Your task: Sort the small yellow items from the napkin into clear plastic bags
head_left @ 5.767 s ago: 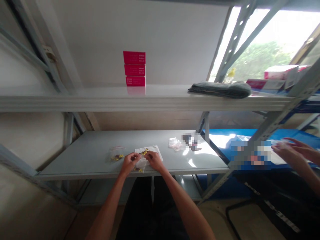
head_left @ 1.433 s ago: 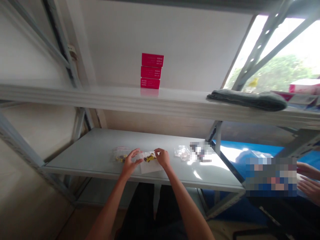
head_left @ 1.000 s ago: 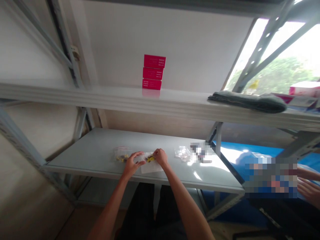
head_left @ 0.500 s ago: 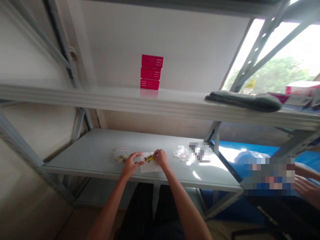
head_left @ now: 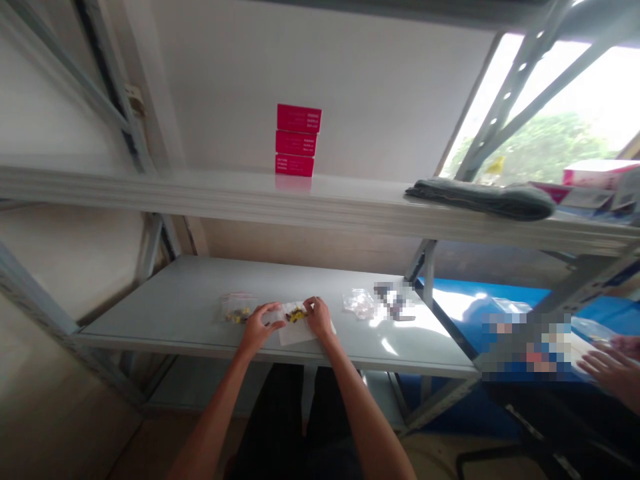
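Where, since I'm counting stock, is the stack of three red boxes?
In the head view, the red boxes stand on the upper shelf, near centre, left of the grey cloth.

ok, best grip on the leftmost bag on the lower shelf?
I'd pinch the bag by its pinkish far edge, coming from above and the left: it lies flat, its yellow pieces sit nearer the person, and the left hand crowds its right side.

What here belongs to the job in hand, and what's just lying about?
Likely part of the job:
Small yellow pieces between left hand and right hand
White sheet beneath
Bag of yellow pieces beside left hand

Seemingly just lying about:
Upper shelf: red boxes, grey cloth
Clear plastic at right
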Action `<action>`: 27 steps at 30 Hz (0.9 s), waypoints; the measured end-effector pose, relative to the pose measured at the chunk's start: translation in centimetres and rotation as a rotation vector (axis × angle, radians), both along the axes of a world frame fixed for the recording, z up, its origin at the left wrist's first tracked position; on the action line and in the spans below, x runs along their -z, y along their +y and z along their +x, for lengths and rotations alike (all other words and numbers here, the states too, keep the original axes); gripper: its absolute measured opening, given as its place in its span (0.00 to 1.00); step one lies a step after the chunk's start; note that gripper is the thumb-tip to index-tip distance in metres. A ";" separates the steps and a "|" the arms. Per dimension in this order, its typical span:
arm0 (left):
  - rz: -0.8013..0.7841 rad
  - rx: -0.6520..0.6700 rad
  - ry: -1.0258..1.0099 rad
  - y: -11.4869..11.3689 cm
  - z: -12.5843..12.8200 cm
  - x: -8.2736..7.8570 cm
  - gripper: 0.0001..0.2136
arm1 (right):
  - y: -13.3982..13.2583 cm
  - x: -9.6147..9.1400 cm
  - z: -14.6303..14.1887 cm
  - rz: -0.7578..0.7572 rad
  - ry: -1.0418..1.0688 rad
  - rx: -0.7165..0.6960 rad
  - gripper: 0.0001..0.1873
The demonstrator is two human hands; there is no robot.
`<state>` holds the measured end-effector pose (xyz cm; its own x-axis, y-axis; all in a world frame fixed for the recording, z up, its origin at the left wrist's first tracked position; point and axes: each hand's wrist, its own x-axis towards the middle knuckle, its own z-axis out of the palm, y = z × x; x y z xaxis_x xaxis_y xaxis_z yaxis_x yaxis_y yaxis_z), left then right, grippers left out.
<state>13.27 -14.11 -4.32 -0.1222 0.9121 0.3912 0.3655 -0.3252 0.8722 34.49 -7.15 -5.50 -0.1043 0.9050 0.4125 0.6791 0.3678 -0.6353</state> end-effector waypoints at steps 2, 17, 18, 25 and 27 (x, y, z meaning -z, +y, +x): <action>0.004 -0.002 -0.002 0.0 0.0 0.0 0.26 | -0.3 -0.3 0.4 0.007 -0.018 -0.034 0.10; -0.003 0.018 0.021 0.4 -0.3 0.8 0.27 | -2.5 -3.1 -0.2 -0.025 0.040 -0.097 0.10; 0.001 0.022 0.022 0.3 -0.2 0.8 0.27 | -2.8 -3.4 -0.4 -0.028 0.098 -0.136 0.11; 0.026 0.060 0.012 0.2 -0.3 0.5 0.26 | -4.6 -5.1 -3.5 -0.110 0.228 -0.342 0.08; 0.020 0.057 0.000 0.1 -0.3 0.4 0.25 | -4.9 -5.3 -3.8 -0.113 0.217 -0.376 0.07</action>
<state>12.95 -13.96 -4.72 -0.0707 0.9094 0.4098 0.3460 -0.3630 0.8652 30.67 -12.07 -0.16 -0.3569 0.8610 0.3623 0.3578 0.4842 -0.7985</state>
